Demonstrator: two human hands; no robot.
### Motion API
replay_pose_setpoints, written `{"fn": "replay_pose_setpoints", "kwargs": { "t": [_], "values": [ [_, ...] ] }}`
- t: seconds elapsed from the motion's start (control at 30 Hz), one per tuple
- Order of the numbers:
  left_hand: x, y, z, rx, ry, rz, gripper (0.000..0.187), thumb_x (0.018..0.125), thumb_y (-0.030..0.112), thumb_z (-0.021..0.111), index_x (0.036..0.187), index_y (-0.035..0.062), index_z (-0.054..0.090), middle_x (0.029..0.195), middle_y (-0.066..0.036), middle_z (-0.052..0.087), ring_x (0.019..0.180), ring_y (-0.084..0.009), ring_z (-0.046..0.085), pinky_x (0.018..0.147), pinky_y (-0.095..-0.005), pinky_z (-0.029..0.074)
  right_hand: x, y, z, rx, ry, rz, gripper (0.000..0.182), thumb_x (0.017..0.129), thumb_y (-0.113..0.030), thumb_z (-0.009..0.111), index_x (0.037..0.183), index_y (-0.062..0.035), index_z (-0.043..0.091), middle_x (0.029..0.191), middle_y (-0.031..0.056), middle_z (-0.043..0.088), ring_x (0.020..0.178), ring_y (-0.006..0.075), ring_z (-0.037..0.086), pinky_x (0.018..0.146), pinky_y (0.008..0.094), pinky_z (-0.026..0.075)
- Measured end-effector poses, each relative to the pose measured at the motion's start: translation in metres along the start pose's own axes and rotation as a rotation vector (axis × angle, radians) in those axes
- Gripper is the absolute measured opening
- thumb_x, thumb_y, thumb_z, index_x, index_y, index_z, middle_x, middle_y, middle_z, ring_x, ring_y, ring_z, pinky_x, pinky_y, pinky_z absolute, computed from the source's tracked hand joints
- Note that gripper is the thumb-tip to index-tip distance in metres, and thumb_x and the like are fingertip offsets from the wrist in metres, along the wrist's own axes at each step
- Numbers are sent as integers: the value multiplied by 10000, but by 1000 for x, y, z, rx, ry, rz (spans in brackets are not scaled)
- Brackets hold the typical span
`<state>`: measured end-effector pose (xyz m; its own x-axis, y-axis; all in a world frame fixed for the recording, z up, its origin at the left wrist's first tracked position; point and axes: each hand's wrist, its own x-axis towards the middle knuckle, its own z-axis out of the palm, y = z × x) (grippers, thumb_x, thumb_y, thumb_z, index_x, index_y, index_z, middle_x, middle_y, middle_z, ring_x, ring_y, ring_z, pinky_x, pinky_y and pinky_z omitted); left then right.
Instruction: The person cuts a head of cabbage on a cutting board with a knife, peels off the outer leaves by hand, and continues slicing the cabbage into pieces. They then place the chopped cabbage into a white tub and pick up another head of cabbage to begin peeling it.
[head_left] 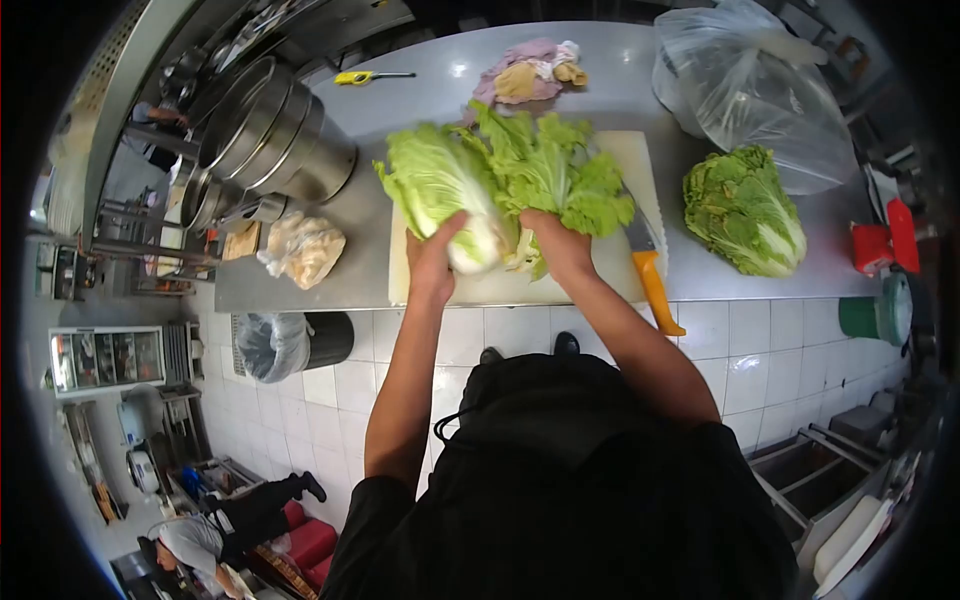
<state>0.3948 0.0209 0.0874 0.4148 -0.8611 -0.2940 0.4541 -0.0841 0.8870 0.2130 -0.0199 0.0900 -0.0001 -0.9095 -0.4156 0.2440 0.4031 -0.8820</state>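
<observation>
My left hand [432, 262] is wrapped round the base of a napa cabbage [440, 185], pale green with a white stem end. Beside it, my right hand [556, 243] grips the stem end of a bunch of loose green leaves [545, 170], which look like lettuce or outer cabbage leaves. Both lie over a white cutting board [625, 150]. At the board's right side rests a knife with an orange handle [656, 292], its handle jutting past the table edge and its blade partly hidden by the leaves. Another napa cabbage [745, 215] sits right of the board.
Large steel pots [275, 135] and a bag of pale food pieces [305, 248] stand on the left of the steel table [365, 120]. A yellow lighter [372, 77], crumpled cloths [525, 75] and a clear plastic bag [765, 95] lie behind. Another person [200, 540] is at lower left.
</observation>
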Motion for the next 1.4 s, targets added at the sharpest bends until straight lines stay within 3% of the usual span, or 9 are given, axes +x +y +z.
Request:
{"fn": "replay_pose_setpoints", "kwargs": {
  "t": [0.13, 0.2, 0.27, 0.37, 0.5, 0.67, 1.07, 1.17, 1.4],
  "values": [
    [2, 6, -7, -75, -34, -43, 626, 863, 65, 740, 1399, 27, 418, 1299, -131, 582, 1160, -262, 614, 964, -406, 541, -10, 16, -28, 284, 121, -35, 300, 735, -184, 760, 973, -11, 702, 999, 44, 688, 916, 180, 629, 852, 331, 489],
    [-3, 8, -8, -60, -46, -24, 626, 866, 71, 736, 1403, 33, 417, 1296, -122, 584, 1179, -255, 601, 984, -412, 530, -18, 14, -58, 130, -1, -251, 269, 757, -178, 744, 962, -10, 698, 972, 36, 674, 902, 183, 623, 840, 325, 485],
    [0, 7, -12, -74, -55, -47, 615, 871, 73, 728, 1403, 34, 421, 1299, -118, 583, 1177, -255, 601, 990, -414, 525, -19, 4, -82, 67, -30, -150, 199, 769, -133, 727, 927, -17, 693, 938, 42, 662, 889, 187, 623, 816, 321, 487],
    [8, 3, -26, -90, -89, -103, 597, 888, 102, 710, 1407, 35, 424, 1306, -117, 580, 1188, -263, 596, 1012, -424, 513, -33, -37, -81, 331, -78, 223, 198, 757, -101, 711, 929, -7, 686, 926, 66, 669, 882, 198, 631, 814, 323, 494],
    [4, 4, -30, -226, -99, -215, 573, 921, 166, 673, 1420, 38, 424, 1316, -127, 578, 1215, -281, 582, 1053, -455, 485, -13, -15, -77, 344, -215, 261, 259, 793, -44, 597, 1022, 42, 681, 1018, 125, 685, 969, 237, 654, 879, 360, 520],
    [-14, 9, -35, -403, -116, -235, 624, 896, 483, 541, 1407, 128, 506, 1369, -80, 586, 1238, -290, 580, 1051, -483, 484, -8, 5, -64, 445, -302, 346, 275, 760, -33, 631, 1027, 33, 631, 964, 116, 639, 906, 248, 644, 853, 384, 512],
    [-15, -16, -33, -576, -162, -184, 694, 856, 514, 573, 1402, 89, 521, 1349, -112, 603, 1182, -303, 619, 1007, -477, 523, 7, 26, -18, 721, -680, 585, 448, 822, -55, 577, 1264, 13, 553, 1188, 165, 642, 1118, 315, 649, 990, 535, 513],
    [-24, -14, -26, -453, -197, -166, 696, 858, 480, 578, 1403, 51, 511, 1340, -143, 607, 1183, -312, 618, 1019, -471, 519, -7, 10, -13, 758, -717, 575, 335, 852, -60, 618, 1180, 8, 613, 1133, 134, 673, 1036, 265, 670, 971, 460, 530],
    [-21, -10, -25, -437, -221, -219, 675, 867, 464, 570, 1401, 55, 514, 1339, -130, 609, 1193, -303, 611, 1038, -465, 502, -5, 14, -9, 642, -610, 507, 322, 890, -79, 666, 1194, 20, 627, 1144, 130, 683, 1054, 253, 674, 965, 413, 533]
  ]
}}
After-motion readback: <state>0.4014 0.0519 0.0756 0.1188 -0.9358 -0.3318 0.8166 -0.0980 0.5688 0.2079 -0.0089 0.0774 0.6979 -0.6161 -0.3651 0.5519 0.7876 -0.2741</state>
